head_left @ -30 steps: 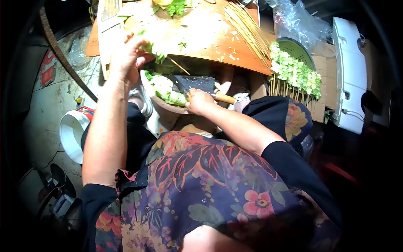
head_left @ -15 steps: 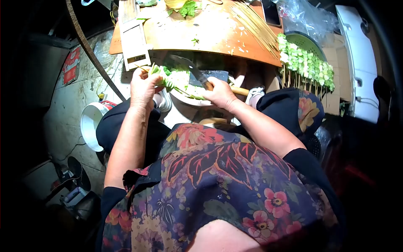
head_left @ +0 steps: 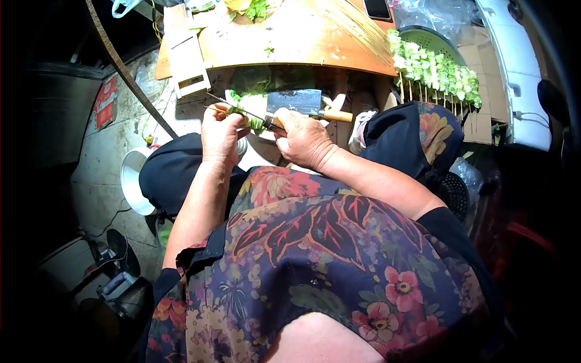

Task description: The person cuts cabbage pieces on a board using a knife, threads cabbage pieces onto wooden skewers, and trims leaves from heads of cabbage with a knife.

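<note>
My left hand (head_left: 219, 138) is closed around a wooden skewer threaded with pale green leafy vegetable pieces (head_left: 253, 123). In my right hand (head_left: 305, 140) is a knife (head_left: 248, 112), gripped by the handle, its narrow-looking blade pointing left across the vegetable close to my left fingers. Whether the edge touches the vegetable I cannot tell. Just beyond my right hand lies a cleaver (head_left: 295, 101) with a broad dark blade and a wooden handle. More cut greens (head_left: 254, 101) show between my knees, partly hidden by my hands.
An orange-brown table (head_left: 290, 51) stands ahead, bearing bare skewers (head_left: 357, 27), a phone (head_left: 377, 8) and a wooden slicer (head_left: 189, 63). Finished vegetable skewers (head_left: 433, 69) rest against a green colander (head_left: 433, 41) at right. A white bucket (head_left: 134, 181) stands by my left knee.
The knife has swung from pointing up and left to lying across the skewered vegetable. My right hand has moved left and down, closer to my left hand, which shifted slightly right.
</note>
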Demonstrator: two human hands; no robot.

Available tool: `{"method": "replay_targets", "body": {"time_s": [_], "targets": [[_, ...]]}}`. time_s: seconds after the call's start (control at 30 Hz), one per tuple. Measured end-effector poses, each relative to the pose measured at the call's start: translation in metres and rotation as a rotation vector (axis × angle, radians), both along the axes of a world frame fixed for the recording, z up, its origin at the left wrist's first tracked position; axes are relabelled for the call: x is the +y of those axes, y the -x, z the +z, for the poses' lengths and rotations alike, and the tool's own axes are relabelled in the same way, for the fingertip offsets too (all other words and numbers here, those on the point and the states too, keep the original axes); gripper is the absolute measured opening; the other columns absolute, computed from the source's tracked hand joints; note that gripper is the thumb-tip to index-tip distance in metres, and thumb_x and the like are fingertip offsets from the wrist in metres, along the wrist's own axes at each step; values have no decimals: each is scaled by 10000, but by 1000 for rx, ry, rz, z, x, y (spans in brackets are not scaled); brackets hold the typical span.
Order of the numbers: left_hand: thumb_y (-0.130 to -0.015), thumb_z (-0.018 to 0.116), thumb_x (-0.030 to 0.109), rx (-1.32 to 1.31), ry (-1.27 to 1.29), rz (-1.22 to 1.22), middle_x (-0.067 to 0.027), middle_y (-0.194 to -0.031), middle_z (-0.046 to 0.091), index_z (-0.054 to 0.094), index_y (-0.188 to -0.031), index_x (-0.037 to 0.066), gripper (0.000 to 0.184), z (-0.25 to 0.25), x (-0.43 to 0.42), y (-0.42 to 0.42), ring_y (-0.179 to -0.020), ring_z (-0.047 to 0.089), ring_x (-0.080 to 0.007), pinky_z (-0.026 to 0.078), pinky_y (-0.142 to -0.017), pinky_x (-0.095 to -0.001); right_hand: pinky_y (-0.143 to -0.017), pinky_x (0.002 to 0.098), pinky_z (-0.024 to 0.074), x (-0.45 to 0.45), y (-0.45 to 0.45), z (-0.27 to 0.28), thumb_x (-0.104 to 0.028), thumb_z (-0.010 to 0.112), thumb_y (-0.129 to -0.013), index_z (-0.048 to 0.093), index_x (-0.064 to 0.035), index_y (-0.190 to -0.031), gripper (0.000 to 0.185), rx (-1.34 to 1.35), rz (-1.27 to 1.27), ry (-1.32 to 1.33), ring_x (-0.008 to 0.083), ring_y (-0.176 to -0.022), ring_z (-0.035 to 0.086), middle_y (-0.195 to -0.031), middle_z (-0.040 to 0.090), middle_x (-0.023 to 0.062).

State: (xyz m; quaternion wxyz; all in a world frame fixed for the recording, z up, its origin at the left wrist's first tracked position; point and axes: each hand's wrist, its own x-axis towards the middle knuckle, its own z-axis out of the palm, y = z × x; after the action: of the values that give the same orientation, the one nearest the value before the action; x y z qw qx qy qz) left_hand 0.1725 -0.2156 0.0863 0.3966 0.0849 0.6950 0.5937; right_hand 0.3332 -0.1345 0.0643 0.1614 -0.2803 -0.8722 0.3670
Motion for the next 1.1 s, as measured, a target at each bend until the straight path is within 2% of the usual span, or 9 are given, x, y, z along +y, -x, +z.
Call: {"method": "replay_targets", "body": {"time_s": [0.23,0.3,0.33,0.4,0.47,0.67,0.87,0.93,1.1], "targets": [[-754,581,-25,46,14,35,-100,-906,584,443,-1067,50,350,-5,-3,4,-766,637,-214,558,-672,-380,-722,463,474,1,0,2,-154,548,-797,470,-57,-964,208,-73,53,62,389,-816,594,-857,599,188],[-733,608,-37,3,-58,125,-100,-927,562,480,-1030,43,333,-3,-4,2,-751,615,-186,550,-658,-329,-728,469,474,1,-3,-6,-159,548,-794,473,-59,-976,221,-89,54,48,392,-822,593,-862,600,191],[-761,599,-20,16,-88,112,-101,-862,614,514,-995,28,255,-8,-6,8,-756,643,-218,566,-695,-400,-735,474,473,2,-5,-11,-164,548,-792,475,-60,-989,234,-104,55,33,396,-828,592,-868,601,193],[-759,604,-18,62,-120,133,-100,-843,619,535,-964,31,221,-6,-8,19,-750,644,-214,568,-708,-404,-764,468,478,6,-12,-19,-159,527,-793,480,-48,-1012,250,-173,51,27,394,-861,598,-890,613,199],[-764,628,-34,51,-67,96,-108,-922,596,488,-1032,30,309,4,-12,29,-766,637,-193,558,-680,-325,-793,461,482,8,-15,-28,-154,507,-794,485,-36,-1034,268,-242,51,22,392,-893,603,-913,624,204],[-767,627,11,127,65,64,-87,-912,607,511,-1076,33,330,4,-16,29,-777,644,-193,558,-656,-337,-756,459,485,16,-11,-32,-190,584,-771,509,-44,-984,268,-110,-65,88,404,-875,599,-939,619,216],[-801,631,161,-182,-7,3,-24,-909,616,568,-1079,109,290,6,-16,23,-875,629,-184,530,-682,-372,-760,383,487,10,-5,-37,-263,713,-738,561,-9,-950,364,33,-32,154,329,-829,621,-834,626,195],[-798,641,169,-203,-3,0,-15,-924,612,568,-1079,111,296,-1,-18,26,-888,623,-178,524,-688,-363,-764,339,490,10,-5,-38,-288,732,-738,592,-5,-960,386,-33,-58,410,257,-822,634,-876,649,166],[-772,671,155,-193,-63,-10,-21,-921,624,557,-1066,120,317,-5,-16,26,-847,622,-145,502,-647,-287,-813,345,501,14,-4,-31,-315,709,-704,611,-20,-994,425,-76,-64,571,292,-892,650,-922,662,191]]}}
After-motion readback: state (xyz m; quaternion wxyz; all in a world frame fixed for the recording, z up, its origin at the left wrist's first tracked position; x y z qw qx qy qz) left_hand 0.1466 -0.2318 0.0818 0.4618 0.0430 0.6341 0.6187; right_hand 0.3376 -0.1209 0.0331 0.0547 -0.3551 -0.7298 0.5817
